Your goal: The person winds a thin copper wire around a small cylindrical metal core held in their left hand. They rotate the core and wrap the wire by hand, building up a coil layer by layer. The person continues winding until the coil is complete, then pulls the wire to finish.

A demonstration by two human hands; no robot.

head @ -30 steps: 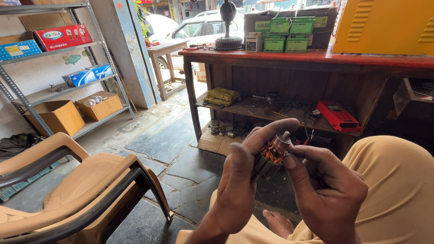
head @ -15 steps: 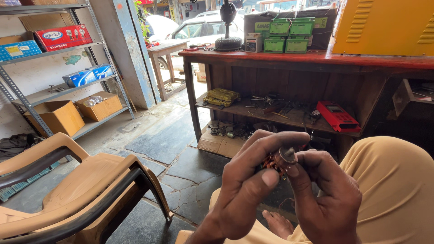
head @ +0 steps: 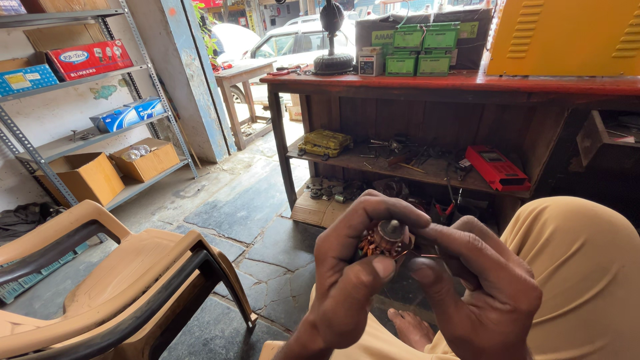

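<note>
Left hand (head: 360, 267) curled tighter; both hands, right hand (head: 480, 280) included, clasp copper-wound armature (head: 387, 239).

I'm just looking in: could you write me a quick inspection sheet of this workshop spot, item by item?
Surface: no table under the hands; they work over the lap, above a stone floor.
Job's things: small motor part with copper windings, held between both hands.
Clutter: tools and a red meter on the bench shelf; green boxes on the bench top.
Grippers: left hand and right hand both closed around the motor part, thumbs pressing near it.
Cables: thin copper wire ends at the part; loose leads on the shelf, unclear.
Surroundings: plastic chairs, metal rack with cartons, car outside.
</note>
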